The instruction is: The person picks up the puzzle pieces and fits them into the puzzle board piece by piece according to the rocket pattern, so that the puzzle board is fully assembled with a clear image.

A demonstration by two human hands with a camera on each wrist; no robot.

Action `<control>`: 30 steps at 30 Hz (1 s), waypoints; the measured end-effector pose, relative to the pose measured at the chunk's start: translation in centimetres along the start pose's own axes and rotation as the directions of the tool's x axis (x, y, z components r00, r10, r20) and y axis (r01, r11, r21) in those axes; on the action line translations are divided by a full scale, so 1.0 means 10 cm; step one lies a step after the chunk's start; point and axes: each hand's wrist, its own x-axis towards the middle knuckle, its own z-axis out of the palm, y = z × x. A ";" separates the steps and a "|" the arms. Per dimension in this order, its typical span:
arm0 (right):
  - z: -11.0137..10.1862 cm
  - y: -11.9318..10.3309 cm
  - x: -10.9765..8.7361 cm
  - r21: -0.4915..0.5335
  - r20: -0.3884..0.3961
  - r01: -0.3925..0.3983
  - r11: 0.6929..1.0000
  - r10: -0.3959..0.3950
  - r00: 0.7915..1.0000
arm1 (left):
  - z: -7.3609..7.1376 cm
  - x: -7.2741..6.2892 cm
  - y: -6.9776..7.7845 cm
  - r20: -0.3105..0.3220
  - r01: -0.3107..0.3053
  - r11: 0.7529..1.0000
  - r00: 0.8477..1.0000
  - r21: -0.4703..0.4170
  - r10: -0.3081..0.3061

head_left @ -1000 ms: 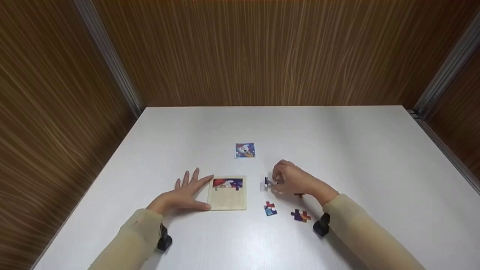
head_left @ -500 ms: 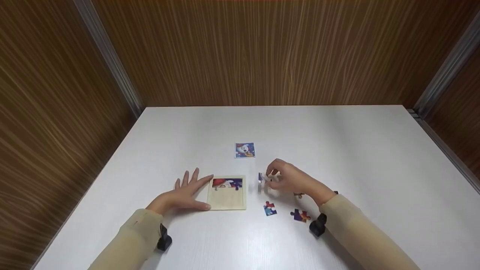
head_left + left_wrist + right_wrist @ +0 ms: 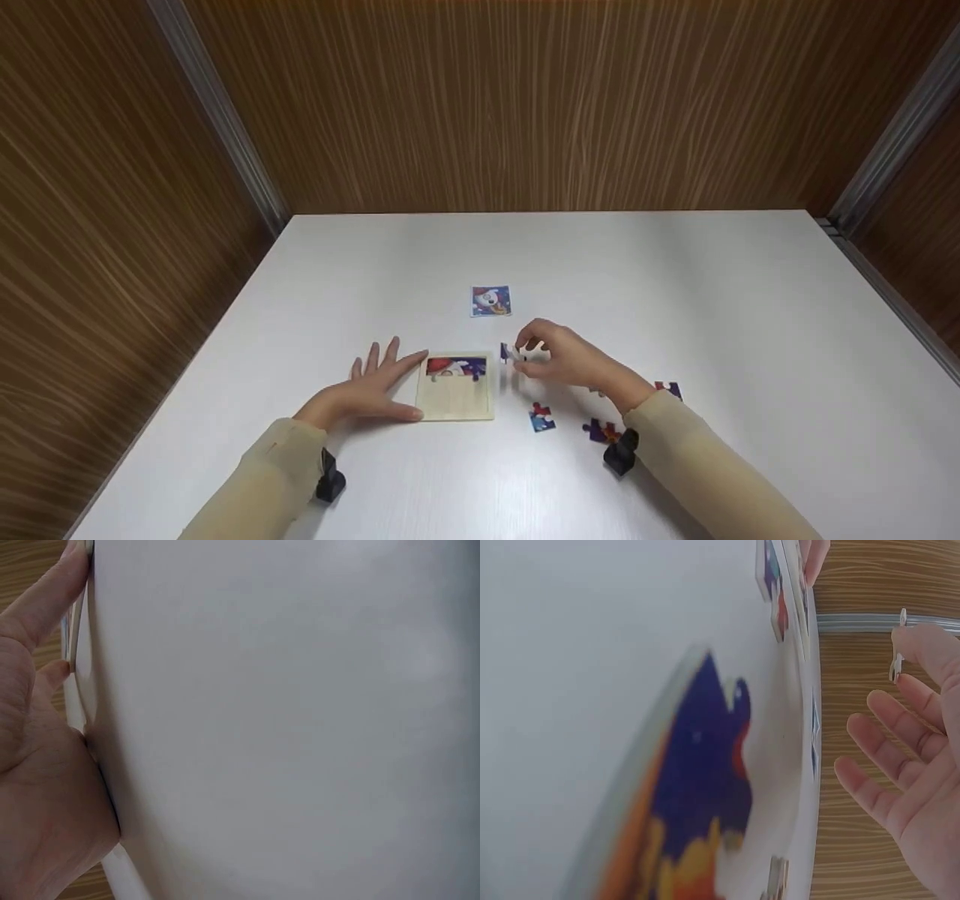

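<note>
My left hand (image 3: 375, 386) lies with fingers spread at the left side of a square wooden puzzle tray (image 3: 454, 403). Its thumb and index fingertip touch the frame's edge. Along the tray's top row sit puzzle pieces (image 3: 454, 367) showing red, white and purple; bare wood shows below them. Just right of the tray, my right hand (image 3: 566, 358) pinches a puzzle piece (image 3: 505, 353) between thumb and index finger, raised off the table. In the right wrist view this piece (image 3: 897, 664) appears edge-on, with the other fingers loosely extended.
Several loose puzzle pieces lie on the white table right of the tray: a red-and-blue piece (image 3: 541, 418), a purple-and-orange piece (image 3: 598, 430), and a piece (image 3: 668, 389) beyond the right sleeve. A small picture card (image 3: 490, 301) lies behind the tray. Wood-grain panels (image 3: 525, 105) enclose the table.
My right hand has moved left toward the tray with the pinched puzzle piece. The loose piece beyond the right sleeve has come into view. The left hand and tray stay in place.
</note>
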 end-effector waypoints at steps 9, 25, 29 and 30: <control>0.13 -0.11 0.08 0.012 0.015 0.057 0.998 -0.057 0.998 | -0.01 -0.03 0.01 0.013 -0.002 1.000 1.000 0.003 0.002; 0.34 -0.30 0.25 0.072 0.042 0.174 0.982 -0.178 0.983 | -0.03 -0.03 0.01 0.016 -0.004 1.000 1.000 0.012 0.004; 0.40 -0.34 0.30 0.085 0.048 0.202 0.976 -0.207 0.977 | -0.02 -0.04 -0.01 0.012 -0.005 1.000 1.000 0.019 0.005; 0.41 -0.35 0.31 0.086 0.052 0.204 0.975 -0.209 0.977 | -0.02 -0.04 -0.01 0.011 -0.004 1.000 1.000 0.020 0.004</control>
